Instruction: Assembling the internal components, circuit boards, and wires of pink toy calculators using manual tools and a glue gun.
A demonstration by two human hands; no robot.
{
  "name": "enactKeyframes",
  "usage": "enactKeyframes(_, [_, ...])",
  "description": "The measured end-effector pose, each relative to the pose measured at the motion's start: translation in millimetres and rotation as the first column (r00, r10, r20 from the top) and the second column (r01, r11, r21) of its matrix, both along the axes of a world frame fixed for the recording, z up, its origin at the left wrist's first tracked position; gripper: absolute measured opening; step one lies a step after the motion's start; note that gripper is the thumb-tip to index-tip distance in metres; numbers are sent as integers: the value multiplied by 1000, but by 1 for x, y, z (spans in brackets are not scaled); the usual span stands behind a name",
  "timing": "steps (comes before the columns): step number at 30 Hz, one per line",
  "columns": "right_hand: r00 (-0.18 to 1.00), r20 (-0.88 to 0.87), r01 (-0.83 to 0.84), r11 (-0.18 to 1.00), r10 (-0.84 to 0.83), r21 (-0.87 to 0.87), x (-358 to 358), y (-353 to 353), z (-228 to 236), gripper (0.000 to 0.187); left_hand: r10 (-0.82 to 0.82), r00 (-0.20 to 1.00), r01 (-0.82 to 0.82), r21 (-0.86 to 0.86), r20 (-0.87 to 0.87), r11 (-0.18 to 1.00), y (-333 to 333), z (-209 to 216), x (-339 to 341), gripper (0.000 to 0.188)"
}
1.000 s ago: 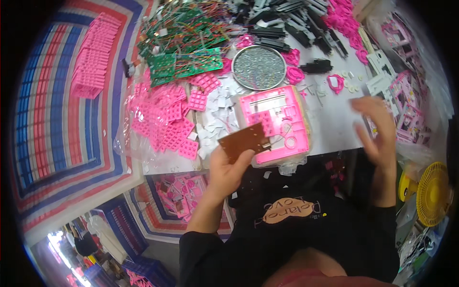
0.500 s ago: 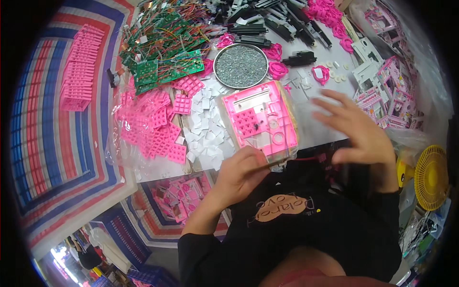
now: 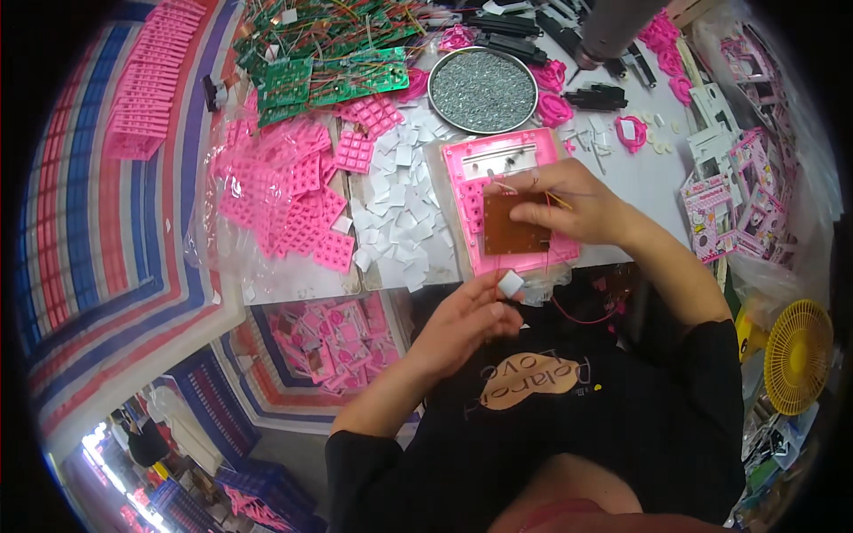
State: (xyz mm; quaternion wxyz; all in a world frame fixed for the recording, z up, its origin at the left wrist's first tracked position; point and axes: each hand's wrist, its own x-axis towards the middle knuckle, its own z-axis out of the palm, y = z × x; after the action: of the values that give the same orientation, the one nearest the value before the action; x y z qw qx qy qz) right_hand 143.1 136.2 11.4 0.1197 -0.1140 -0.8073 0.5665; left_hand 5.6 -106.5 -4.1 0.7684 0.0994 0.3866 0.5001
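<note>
My right hand (image 3: 569,209) is closed on a brown circuit board (image 3: 514,233), holding its flat side up over a pink plastic housing (image 3: 473,164). Thin wires run from the board, and the hand hides much of the housing. Just nearer to me, my left hand (image 3: 466,322) has its fingertips at a small white square (image 3: 510,283), seemingly pinched, beside thin wires. Under the housing lies a clear plastic wrap (image 3: 544,289) at the table's near edge.
Left of the housing lie white squares (image 3: 400,209) and pink keypads (image 3: 311,218). Beyond stand a round tray of screws (image 3: 433,98) and green circuit boards (image 3: 355,75). A grey screwdriver-like tool (image 3: 617,31) hangs at the top. A yellow fan (image 3: 798,355) stands at right.
The brown board, seen edge-on at my left hand before, is now in my right hand over the housing. My right hand came in from the right. The grey tool has come into view.
</note>
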Motion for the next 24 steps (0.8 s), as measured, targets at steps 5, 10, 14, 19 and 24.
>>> enactKeyframes(5, [996,91,13,1000,-13,-3,-22,8,-5,36,-35,904,117,166,-427,979,-13,3,-1,59])
enactKeyframes(10, [990,134,-19,920,-36,390,-35,7,-8,34,-36,334,347,87,-942,934,-6,38,-31,42])
enactKeyframes(14, [972,234,-86,900,-18,427,-45,6,7,35,240,59,307,246,-969,919,20,32,-46,24])
enactKeyframes(19, [961,270,-100,830,-63,549,-45,2,5,45,493,-220,611,275,-842,742,55,26,-44,37])
enactKeyframes(24, [931,-226,352,531,-288,771,-37,-11,23,53,420,-349,641,113,-837,759,49,10,-36,54])
